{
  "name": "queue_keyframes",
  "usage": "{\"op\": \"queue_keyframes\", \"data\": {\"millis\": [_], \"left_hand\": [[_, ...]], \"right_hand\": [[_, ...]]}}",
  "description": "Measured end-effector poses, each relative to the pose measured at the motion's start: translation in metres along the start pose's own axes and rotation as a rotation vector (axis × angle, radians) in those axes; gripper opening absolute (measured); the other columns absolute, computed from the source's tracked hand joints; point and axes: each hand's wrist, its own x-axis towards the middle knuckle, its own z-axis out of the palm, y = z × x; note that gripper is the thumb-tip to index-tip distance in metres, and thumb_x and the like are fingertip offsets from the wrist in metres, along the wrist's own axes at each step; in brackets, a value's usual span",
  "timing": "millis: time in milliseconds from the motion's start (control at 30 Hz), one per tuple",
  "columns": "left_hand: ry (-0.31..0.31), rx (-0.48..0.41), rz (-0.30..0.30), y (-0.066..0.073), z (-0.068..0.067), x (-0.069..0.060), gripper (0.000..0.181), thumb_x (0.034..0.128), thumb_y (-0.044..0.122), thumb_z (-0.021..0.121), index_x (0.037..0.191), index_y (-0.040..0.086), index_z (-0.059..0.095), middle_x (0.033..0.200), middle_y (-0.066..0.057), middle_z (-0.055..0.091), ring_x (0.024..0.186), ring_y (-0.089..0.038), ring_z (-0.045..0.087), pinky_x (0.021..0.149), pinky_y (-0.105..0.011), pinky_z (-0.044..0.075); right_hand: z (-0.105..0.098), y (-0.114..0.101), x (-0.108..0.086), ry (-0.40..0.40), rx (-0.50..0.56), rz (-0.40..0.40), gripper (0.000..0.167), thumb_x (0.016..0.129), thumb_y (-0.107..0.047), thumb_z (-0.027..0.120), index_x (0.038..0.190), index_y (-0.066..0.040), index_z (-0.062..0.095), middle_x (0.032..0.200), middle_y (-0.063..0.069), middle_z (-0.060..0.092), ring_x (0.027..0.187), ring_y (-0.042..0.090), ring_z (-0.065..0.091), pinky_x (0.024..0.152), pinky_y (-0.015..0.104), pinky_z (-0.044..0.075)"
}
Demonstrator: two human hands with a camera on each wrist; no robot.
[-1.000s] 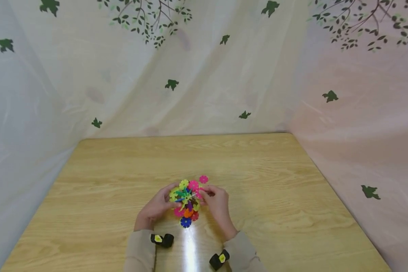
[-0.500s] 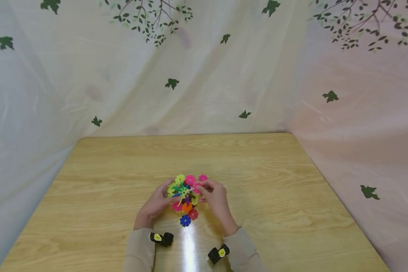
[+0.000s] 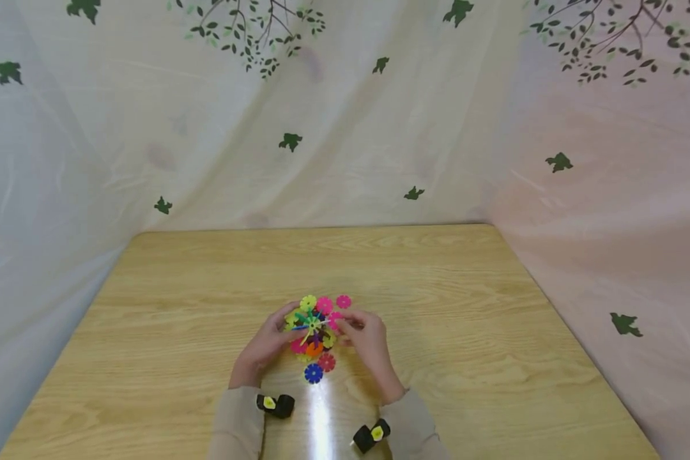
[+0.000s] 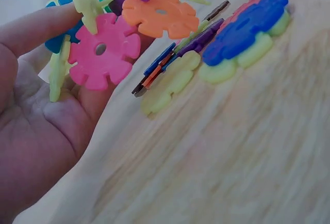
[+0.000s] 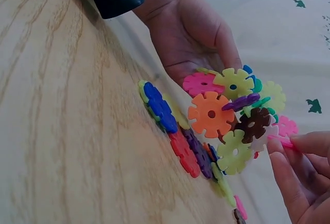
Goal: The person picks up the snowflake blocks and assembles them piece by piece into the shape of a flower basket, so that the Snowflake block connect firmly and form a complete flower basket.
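Note:
A ball-like cluster of interlocking flower-shaped plastic discs (image 3: 313,324), in pink, yellow, orange, purple, brown and green, is held above the table. My left hand (image 3: 267,345) grips it from the left, with fingers and thumb around its side; in the left wrist view a pink disc (image 4: 105,52) of the cluster sits against the left palm. On the other side my right hand (image 3: 370,337) pinches a pink disc (image 5: 282,141) between thumb and fingertips. That disc meets a white disc (image 5: 263,135) at the cluster's edge; whether their slots interlock I cannot tell.
Several loose discs lie on the wooden table (image 3: 466,306) beneath the cluster, among them a blue disc (image 3: 313,373) and a red disc (image 3: 326,363). Another pink disc (image 3: 344,301) shows just beyond the hands. A patterned curtain (image 3: 345,128) surrounds the table's far side.
The cluster shifts slightly up and left, then a little back to the right, within the left hand. The right hand keeps its pinch on the pink disc throughout.

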Motion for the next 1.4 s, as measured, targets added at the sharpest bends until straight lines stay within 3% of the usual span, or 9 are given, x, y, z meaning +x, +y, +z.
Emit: {"op": "queue_keyframes", "data": {"millis": [133,267,433,567,900,1133,1300,1400], "left_hand": [[0.011,0.065,0.04,0.0,0.001,0.002,0.062,0.0857,0.005,0.068,0.142,0.0,0.043,0.152,-0.02,0.037,0.144,-0.037,0.027,0.122,-0.055,0.014],[-0.003,0.161,0.079,-0.002,0.001,0.005,0.061,0.0862,0.006,0.068,0.141,-0.002,0.043,0.153,-0.022,0.034,0.147,-0.041,0.018,0.121,-0.058,0.008],[0.001,0.205,0.061,-0.002,0.001,0.005,0.062,0.0864,0.007,0.068,0.143,0.0,0.043,0.155,-0.02,0.033,0.148,-0.039,0.017,0.121,-0.057,0.008],[-0.016,0.214,0.093,-0.001,0.002,0.008,0.06,0.087,0.004,0.067,0.142,-0.003,0.043,0.152,-0.023,0.035,0.146,-0.041,0.021,0.121,-0.058,0.011],[0.025,0.206,0.048,-0.002,-0.001,0.001,0.061,0.0868,0.004,0.067,0.142,-0.002,0.042,0.153,-0.023,0.035,0.146,-0.042,0.021,0.121,-0.058,0.011],[-0.012,0.212,0.081,0.001,-0.002,0.002,0.059,0.0864,0.0,0.066,0.141,-0.004,0.043,0.151,-0.024,0.037,0.145,-0.043,0.023,0.12,-0.059,0.011],[-0.039,0.23,0.105,0.001,-0.004,0.002,0.057,0.0854,-0.001,0.065,0.139,-0.004,0.045,0.148,-0.025,0.04,0.143,-0.044,0.025,0.119,-0.061,0.012],[-0.027,0.217,0.084,0.002,-0.004,0.003,0.058,0.0848,-0.002,0.066,0.139,-0.004,0.045,0.149,-0.024,0.04,0.144,-0.044,0.025,0.12,-0.06,0.012]], "right_hand": [[-0.002,0.003,-0.001,0.005,-0.038,0.01,0.02,0.089,-0.007,0.068,0.105,0.005,0.071,0.089,0.022,0.072,0.075,0.024,0.07,0.063,0.033,0.062],[-0.006,0.004,0.0,0.0,-0.09,0.0,0.017,0.089,-0.005,0.066,0.102,0.006,0.071,0.086,0.02,0.071,0.072,0.024,0.07,0.061,0.028,0.061],[-0.008,0.006,0.002,-0.032,-0.139,-0.038,0.015,0.089,-0.006,0.067,0.098,0.005,0.072,0.084,0.019,0.071,0.068,0.018,0.069,0.06,0.023,0.06],[-0.01,0.006,0.003,-0.02,-0.149,-0.05,0.013,0.089,-0.005,0.067,0.096,0.005,0.072,0.082,0.019,0.071,0.068,0.019,0.069,0.061,0.024,0.06],[-0.001,0.003,0.001,-0.028,-0.114,-0.008,0.013,0.089,-0.006,0.068,0.093,0.006,0.072,0.081,0.02,0.071,0.066,0.018,0.069,0.06,0.024,0.06],[-0.002,0.001,0.005,-0.056,-0.087,0.015,0.008,0.087,0.002,0.067,0.088,0.009,0.069,0.079,0.024,0.071,0.065,0.024,0.07,0.059,0.03,0.061],[-0.003,0.001,0.007,-0.092,-0.118,0.02,0.009,0.087,0.0,0.068,0.088,0.009,0.07,0.079,0.022,0.071,0.062,0.017,0.068,0.057,0.028,0.061],[-0.003,0.002,0.008,-0.097,-0.132,0.019,0.009,0.087,-0.001,0.068,0.088,0.007,0.071,0.079,0.021,0.072,0.062,0.013,0.067,0.057,0.027,0.06]]}}
